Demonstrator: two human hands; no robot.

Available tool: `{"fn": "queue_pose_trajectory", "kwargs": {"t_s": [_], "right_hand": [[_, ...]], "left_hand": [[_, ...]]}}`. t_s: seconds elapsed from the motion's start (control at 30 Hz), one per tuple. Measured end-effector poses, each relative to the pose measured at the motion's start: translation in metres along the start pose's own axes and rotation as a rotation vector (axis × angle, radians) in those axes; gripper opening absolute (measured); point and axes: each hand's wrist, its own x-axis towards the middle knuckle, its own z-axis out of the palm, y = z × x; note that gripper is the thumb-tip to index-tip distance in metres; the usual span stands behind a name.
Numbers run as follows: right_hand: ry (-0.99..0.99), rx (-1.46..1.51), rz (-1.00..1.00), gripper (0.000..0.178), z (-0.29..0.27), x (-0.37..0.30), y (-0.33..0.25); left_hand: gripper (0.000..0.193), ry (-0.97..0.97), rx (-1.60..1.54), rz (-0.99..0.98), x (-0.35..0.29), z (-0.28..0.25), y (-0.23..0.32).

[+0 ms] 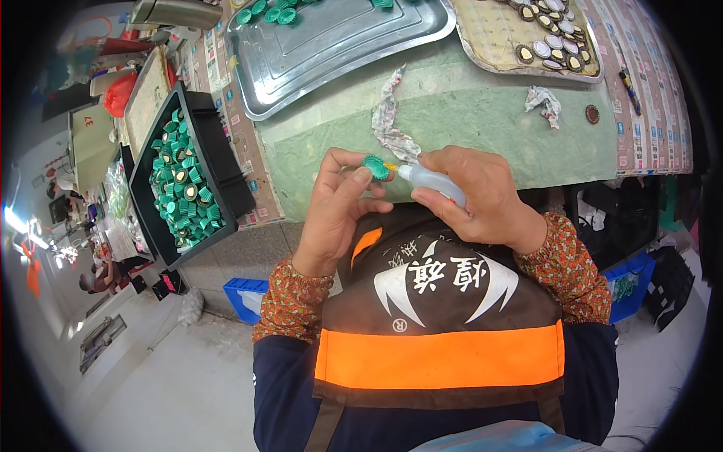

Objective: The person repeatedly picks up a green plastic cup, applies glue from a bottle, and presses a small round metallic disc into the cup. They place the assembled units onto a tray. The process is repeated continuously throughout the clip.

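Between thumb and fingers, my left hand [336,203] pinches a small green fluted cup [375,167], its hollow side turned toward the right. My right hand [482,197] is wrapped round a translucent white squeeze bottle [435,183]. The bottle's yellowish nozzle tip points left and meets the edge of the cup, or lies just in front of it; I cannot tell which. Both hands are raised in front of my apron, at the near edge of the green-covered table [324,143]. Just beyond them lies a crumpled, twisted strip of cloth or paper [390,120].
A metal tray [339,53] with several green cups stands at the back. Another tray [489,45] at back right bears dark-rimmed round pieces. Left stands a black crate [218,166] full of green cups. A crumpled tissue [544,105], a brown disc [593,114] and a pen [630,90] lie right.
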Motion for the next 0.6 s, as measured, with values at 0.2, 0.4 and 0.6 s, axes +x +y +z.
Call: {"fn": "queue_pose_trajectory", "kwargs": {"t_s": [0.2, 0.4, 0.6], "right_hand": [[0.003, 0.003, -0.003, 0.032, 0.001, -0.003, -0.001], [0.000, 0.024, 0.016, 0.032, 0.000, -0.004, -0.001], [0.010, 0.062, 0.037, 0.032, 0.000, -0.005, 0.000]], "left_hand": [[0.023, 0.031, 0.079, 0.052, -0.002, 0.001, -0.002], [0.032, 0.049, 0.184, 0.186, -0.003, 0.004, -0.004], [0.039, 0.061, 0.186, 0.219, -0.003, 0.010, -0.003]]}}
